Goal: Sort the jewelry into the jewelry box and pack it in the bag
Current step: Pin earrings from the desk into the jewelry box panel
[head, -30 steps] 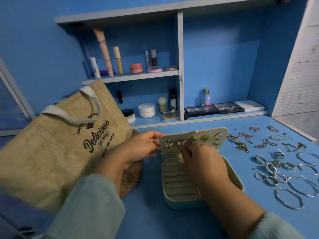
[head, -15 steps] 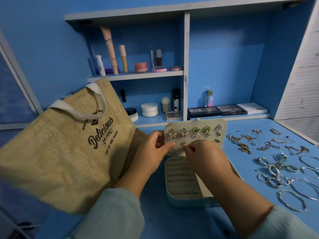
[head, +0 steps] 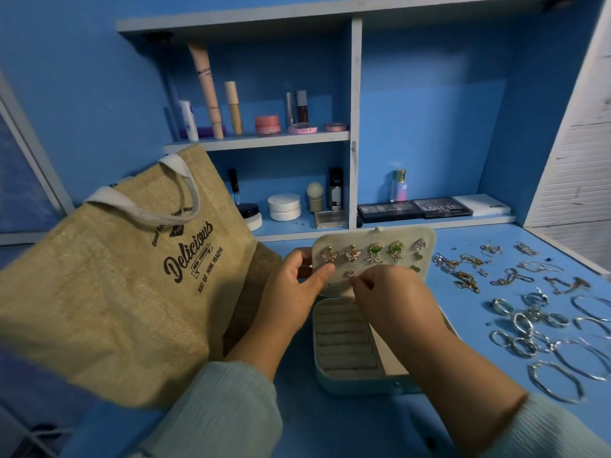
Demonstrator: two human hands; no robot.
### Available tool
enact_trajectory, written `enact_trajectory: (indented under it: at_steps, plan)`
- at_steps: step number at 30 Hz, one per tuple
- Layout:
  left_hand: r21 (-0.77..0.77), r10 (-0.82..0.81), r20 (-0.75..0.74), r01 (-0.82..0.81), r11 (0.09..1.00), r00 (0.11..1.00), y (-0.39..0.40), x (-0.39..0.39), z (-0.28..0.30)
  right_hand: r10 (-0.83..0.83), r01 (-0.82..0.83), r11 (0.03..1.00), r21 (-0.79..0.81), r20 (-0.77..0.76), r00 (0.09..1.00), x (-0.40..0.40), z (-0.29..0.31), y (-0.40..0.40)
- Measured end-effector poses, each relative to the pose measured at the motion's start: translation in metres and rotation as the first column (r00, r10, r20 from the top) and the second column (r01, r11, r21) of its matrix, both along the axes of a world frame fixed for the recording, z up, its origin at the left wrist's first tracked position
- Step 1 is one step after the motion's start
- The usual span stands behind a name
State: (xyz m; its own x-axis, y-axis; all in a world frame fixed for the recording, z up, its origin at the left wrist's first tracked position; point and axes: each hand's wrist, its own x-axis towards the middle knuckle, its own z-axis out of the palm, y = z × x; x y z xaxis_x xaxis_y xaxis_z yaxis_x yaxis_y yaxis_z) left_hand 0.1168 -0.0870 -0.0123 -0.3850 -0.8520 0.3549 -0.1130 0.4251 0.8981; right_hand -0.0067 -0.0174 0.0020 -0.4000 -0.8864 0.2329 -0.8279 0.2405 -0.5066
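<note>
Jewelry box (head: 347, 355) was seen open on the blue desk (head: 330, 424) near the centre of the head view, its ring-roll tray toward 6 o'clock and its raised lid (head: 373, 256) toward 12 o'clock. The lid's left edge was gripped by the left hand (head: 294, 292), thumb laid on the front face and fingers curled behind. Directly at 3 o'clock from it, the right hand (head: 393, 299) was held against the lower part of the lid, its fingertips pinched together at a small earring (head: 349, 274) in the second row; whether the earring was actually pinched could not be told. Both hands were thus placed in front of the lid, above the tray.

Along the lid's top row, two butterfly earrings (head: 340, 255), two green-stone earrings (head: 385, 252) and a small silver earring (head: 419, 244) were pinned. At 9 o'clock from the box a burlap bag (head: 132, 276) printed "Delicious" was stood, its white handles (head: 155, 206) uppermost. At 3 o'clock, chains (head: 463, 272), rings (head: 525, 322) and bangles (head: 562, 375) were spread over the desk, well apart from the hands. At 12 o'clock, cosmetics (head: 284, 206) were lined up on the shelves (head: 258, 140).
</note>
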Motion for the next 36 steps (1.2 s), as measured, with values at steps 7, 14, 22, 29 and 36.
enact_trajectory:
  at_steps: [7,14,22,29,36]
  plan:
    - [0.050,-0.029,-0.014,0.029,0.998,0.999,-0.005,0.000,0.001,0.014,-0.014,1.000,0.003,-0.010,1.000,0.000,0.001,0.003]
    - [0.027,-0.040,-0.008,0.040,0.999,0.999,-0.009,-0.001,0.002,0.014,-0.015,1.000,-0.007,-0.013,1.000,-0.001,0.000,0.002]
    - [-0.013,-0.041,0.115,0.042,0.999,0.992,-0.011,-0.005,0.006,0.017,-0.019,0.999,-0.027,-0.055,0.998,-0.003,-0.002,0.001]
    - [-0.041,-0.004,0.238,0.015,0.999,0.971,-0.007,-0.007,0.013,0.012,-0.013,1.000,-0.014,-0.057,0.998,-0.004,-0.004,-0.001]
    - [-0.067,0.034,0.306,-0.014,0.998,0.951,-0.003,-0.010,0.014,0.018,-0.019,1.000,-0.019,-0.043,0.999,-0.003,-0.002,0.002]
